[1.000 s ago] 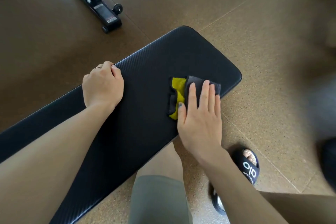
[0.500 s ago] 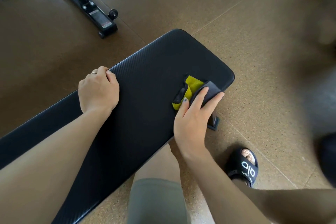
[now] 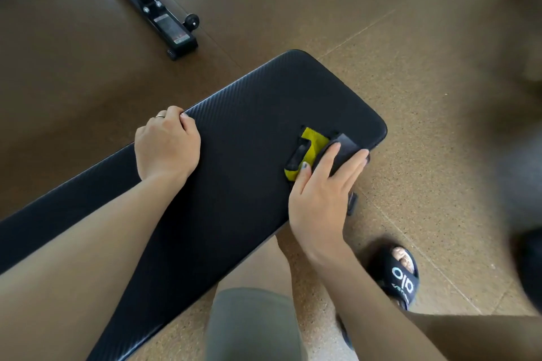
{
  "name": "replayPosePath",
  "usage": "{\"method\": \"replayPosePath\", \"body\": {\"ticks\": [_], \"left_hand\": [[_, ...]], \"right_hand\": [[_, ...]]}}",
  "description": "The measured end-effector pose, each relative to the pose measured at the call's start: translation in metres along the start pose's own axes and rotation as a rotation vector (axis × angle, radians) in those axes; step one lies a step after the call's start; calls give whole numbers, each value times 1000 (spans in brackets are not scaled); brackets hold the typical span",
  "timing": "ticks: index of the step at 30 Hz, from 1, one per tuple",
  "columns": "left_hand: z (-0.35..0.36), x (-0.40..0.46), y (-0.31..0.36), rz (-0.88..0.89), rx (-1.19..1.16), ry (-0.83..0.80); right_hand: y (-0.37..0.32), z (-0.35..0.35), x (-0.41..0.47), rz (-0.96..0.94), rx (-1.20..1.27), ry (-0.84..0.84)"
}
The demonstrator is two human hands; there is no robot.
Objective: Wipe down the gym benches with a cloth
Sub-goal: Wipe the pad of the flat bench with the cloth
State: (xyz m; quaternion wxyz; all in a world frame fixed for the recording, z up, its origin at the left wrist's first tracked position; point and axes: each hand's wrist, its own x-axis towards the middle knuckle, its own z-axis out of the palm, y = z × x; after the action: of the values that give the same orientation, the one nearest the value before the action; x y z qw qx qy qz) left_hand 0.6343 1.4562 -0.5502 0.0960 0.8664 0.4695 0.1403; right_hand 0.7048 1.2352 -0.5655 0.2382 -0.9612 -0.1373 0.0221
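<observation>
Black textured padding covers the bench (image 3: pixel 234 155), which runs from near left to far right across a brown floor (image 3: pixel 410 82). My left hand (image 3: pixel 167 146) grips the far edge, fingers curled over it. My right hand (image 3: pixel 319 190) presses straight fingers flat on a folded black and yellow cloth (image 3: pixel 311 146) at the bench's right end, by the near edge. A black sandal (image 3: pixel 403 275) shows at near right. Another machine's black frame (image 3: pixel 152 9) stands at far left.

both hands reach forward: left hand (image 3: pixel 167 145) curled knuckles-up, right hand (image 3: pixel 321 193) flat with fingers extended.
</observation>
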Motion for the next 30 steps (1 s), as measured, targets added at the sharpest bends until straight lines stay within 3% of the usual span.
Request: {"method": "replayPosePath", "body": {"ticks": [6, 10, 13, 16, 20, 24, 30], "left_hand": [[0, 0, 1, -3, -5, -1], [1, 2, 0, -12, -1, 0], [1, 3, -2, -9, 1, -2], [0, 3, -2, -12, 2, -4], [0, 2, 0, -1, 17, 15], [-1, 5, -1, -5, 16, 2], [-3, 2, 0, -29, -5, -7]], "right_hand": [[1, -14, 91, 95, -269, -97], [-30, -11, 139, 43, -391, -181], [-74, 10, 146, -136, -404, -233], [-105, 28, 103, -533, -364, -302], [-87, 20, 60, -891, -350, -441], [-98, 23, 96, -1001, -370, -459], [-129, 44, 160, -900, -332, -391]]}}
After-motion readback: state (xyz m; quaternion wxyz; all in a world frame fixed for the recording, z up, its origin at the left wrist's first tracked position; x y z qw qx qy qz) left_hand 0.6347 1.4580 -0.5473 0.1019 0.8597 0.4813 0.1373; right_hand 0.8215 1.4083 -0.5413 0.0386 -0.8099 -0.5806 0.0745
